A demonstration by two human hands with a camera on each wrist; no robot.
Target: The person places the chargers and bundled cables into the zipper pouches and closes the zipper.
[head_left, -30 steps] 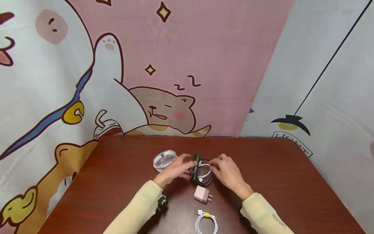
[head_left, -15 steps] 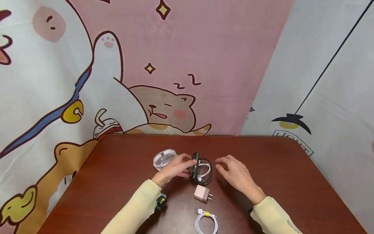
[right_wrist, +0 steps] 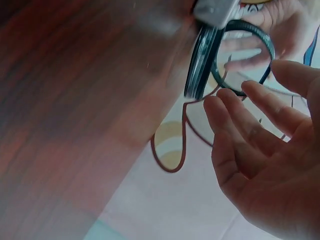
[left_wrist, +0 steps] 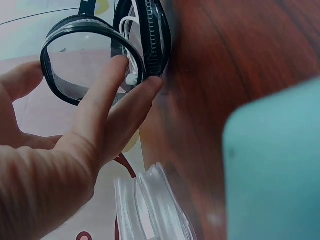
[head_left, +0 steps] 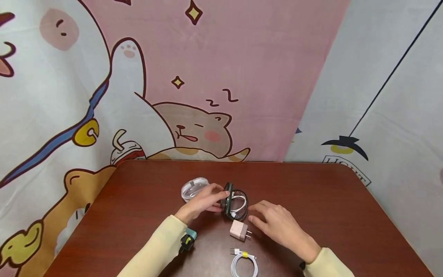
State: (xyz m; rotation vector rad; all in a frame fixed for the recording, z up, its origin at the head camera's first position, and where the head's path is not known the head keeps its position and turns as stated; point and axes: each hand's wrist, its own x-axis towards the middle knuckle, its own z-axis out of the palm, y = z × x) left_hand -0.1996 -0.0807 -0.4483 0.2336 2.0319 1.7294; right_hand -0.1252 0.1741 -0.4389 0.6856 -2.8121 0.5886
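A small round clear pouch with dark zipped trim (head_left: 227,202) stands unfolded on the table, its lid upright. Inside its base lies a coiled white cable (head_left: 243,197). My left hand (head_left: 200,201) holds the lid between thumb and fingers; in the left wrist view, the thumb is at one edge of the lid's rim (left_wrist: 46,65) and fingertips at the other. My right hand (head_left: 279,225) is just right of the pouch, fingers loosely extended and holding nothing. In the right wrist view, its fingertips come close to the pouch (right_wrist: 201,65); contact cannot be told.
Behind my left hand sits another round pouch, clear with white trim (head_left: 194,187). A pink plug charger (head_left: 238,230) lies just in front of the dark pouch. Nearer still is a coiled white cable (head_left: 233,265) with a yellow tie. A cartoon-printed cloth (head_left: 263,96) hangs behind the table.
My right hand has drawn away from the pouch, then come nearer the table's front beside it. The dark pouch has shifted slightly left with my left hand, which keeps holding its lid.
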